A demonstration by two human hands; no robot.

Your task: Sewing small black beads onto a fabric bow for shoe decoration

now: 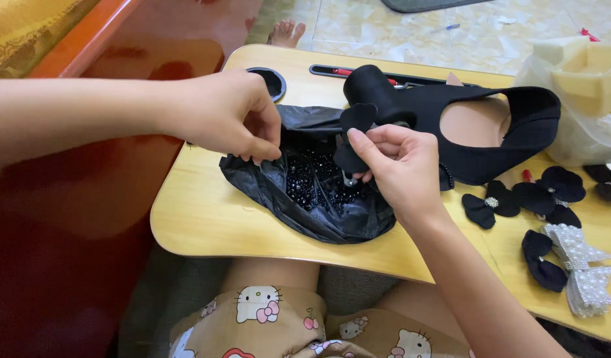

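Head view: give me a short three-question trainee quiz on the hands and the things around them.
1. True or false: the black plastic bag holds small black beads.
2. What does the right hand pinch? A) a pearl bow B) a black fabric bow C) a red pen
3. On which side of the bag do the pearl bows lie?

Key
1. True.
2. B: the black fabric bow, held above the bag, while the left hand pinches the bag's rim.
3. Right, near the lap desk edge.
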